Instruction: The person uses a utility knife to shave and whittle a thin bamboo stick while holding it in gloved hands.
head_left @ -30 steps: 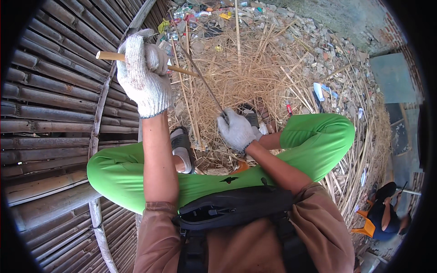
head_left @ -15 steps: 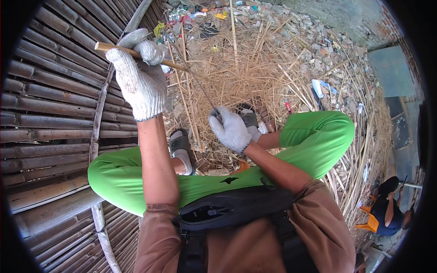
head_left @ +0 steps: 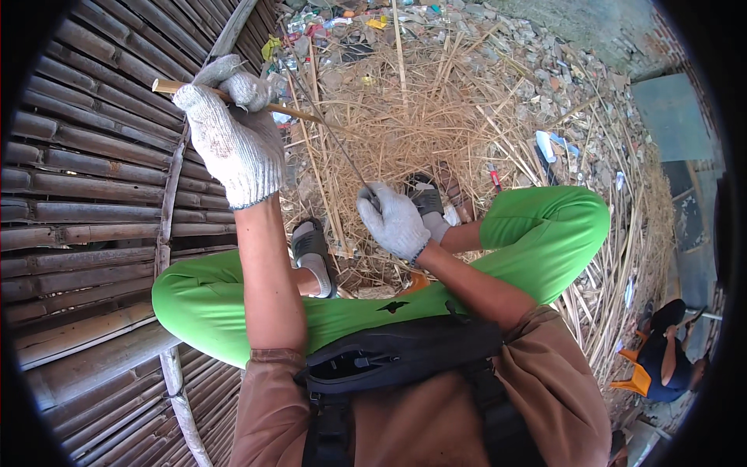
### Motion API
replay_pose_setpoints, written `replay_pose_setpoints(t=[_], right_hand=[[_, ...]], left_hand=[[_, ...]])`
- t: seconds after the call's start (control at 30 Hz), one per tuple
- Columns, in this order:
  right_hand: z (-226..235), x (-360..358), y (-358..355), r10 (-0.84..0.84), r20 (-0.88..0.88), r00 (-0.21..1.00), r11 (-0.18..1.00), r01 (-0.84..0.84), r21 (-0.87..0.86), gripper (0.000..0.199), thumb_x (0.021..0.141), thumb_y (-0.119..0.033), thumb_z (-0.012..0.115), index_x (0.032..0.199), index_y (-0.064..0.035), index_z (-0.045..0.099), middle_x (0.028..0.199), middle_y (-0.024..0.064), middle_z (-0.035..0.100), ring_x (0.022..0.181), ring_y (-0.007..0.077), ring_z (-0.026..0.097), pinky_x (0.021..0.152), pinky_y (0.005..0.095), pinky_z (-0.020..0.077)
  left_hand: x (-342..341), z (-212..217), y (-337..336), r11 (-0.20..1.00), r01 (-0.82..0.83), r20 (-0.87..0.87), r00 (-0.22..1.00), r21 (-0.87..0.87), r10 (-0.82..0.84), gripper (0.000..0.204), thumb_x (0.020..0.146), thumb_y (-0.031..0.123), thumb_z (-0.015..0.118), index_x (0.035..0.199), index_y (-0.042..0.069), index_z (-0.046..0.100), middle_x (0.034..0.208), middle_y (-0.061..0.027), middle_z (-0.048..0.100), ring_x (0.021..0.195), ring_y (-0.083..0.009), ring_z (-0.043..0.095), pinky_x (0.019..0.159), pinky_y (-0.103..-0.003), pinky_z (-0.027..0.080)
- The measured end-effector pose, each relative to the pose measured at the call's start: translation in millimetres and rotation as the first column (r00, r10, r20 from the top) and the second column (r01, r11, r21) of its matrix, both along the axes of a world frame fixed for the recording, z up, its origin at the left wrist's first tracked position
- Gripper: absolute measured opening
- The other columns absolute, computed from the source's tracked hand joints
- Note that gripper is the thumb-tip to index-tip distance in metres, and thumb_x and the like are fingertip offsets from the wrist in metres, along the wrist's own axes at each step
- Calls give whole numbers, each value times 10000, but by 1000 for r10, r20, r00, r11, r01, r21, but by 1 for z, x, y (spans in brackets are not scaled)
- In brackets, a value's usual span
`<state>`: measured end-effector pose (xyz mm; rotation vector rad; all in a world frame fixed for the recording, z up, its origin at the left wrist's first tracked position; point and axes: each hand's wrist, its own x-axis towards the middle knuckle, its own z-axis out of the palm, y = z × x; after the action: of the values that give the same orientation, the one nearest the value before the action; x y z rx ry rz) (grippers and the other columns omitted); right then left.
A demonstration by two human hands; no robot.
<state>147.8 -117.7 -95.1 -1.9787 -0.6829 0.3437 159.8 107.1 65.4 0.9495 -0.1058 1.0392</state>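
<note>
My left hand (head_left: 233,140), in a white knitted glove, is closed round a thin yellowish bamboo stick (head_left: 296,114). The stick's thicker end pokes out to the left past my fingers, and its thin end points right. Lower down, between my knees, my right hand (head_left: 393,222) in the same kind of glove grips a long, thin dark tool (head_left: 334,138). This slants up and to the left, crossing the stick near its thin end; whether the two touch I cannot tell. Whether it is a rod or a blade seen edge-on is unclear.
A slatted bamboo wall (head_left: 85,233) stands close on my left. Straw-like shavings (head_left: 405,132) cover the ground ahead, with rubble and litter (head_left: 529,54) behind. A red-handled tool (head_left: 496,177) lies by my right knee. At far right a person (head_left: 665,358) sits on an orange chair (head_left: 636,377).
My left hand and the bamboo stick have shifted slightly left and down. My right hand and the dark tool have hardly moved.
</note>
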Motion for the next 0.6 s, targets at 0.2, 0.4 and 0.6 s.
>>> replay_pose_setpoints(t=[0.2,0.4,0.6], right_hand=[[-46,18,-11,-102,-175,979,981,70,-180,416,1046,-387,597,1036,23,669,892,275,706,875,472,708,791,532,552],[-1,-3,4,39,-4,999,992,-38,119,386,1052,-351,616,1166,18,622,897,244,720,838,446,714,771,522,555],[-46,14,-7,-61,-65,996,995,55,-84,375,1054,-358,614,1083,13,658,876,248,708,853,443,713,779,517,549]], left_hand=[[-3,-4,7,1000,-16,1,1000,10,15,674,1033,613,651,1178,-45,657,786,-36,547,725,-162,494,714,-361,458],[-3,1,-8,999,-38,-30,999,12,38,707,990,618,722,1207,-51,655,794,-40,550,759,-172,507,765,-388,454],[-7,1,-4,999,-12,-17,1000,32,12,692,999,596,724,1215,-56,646,817,-50,555,759,-177,507,758,-393,459]])
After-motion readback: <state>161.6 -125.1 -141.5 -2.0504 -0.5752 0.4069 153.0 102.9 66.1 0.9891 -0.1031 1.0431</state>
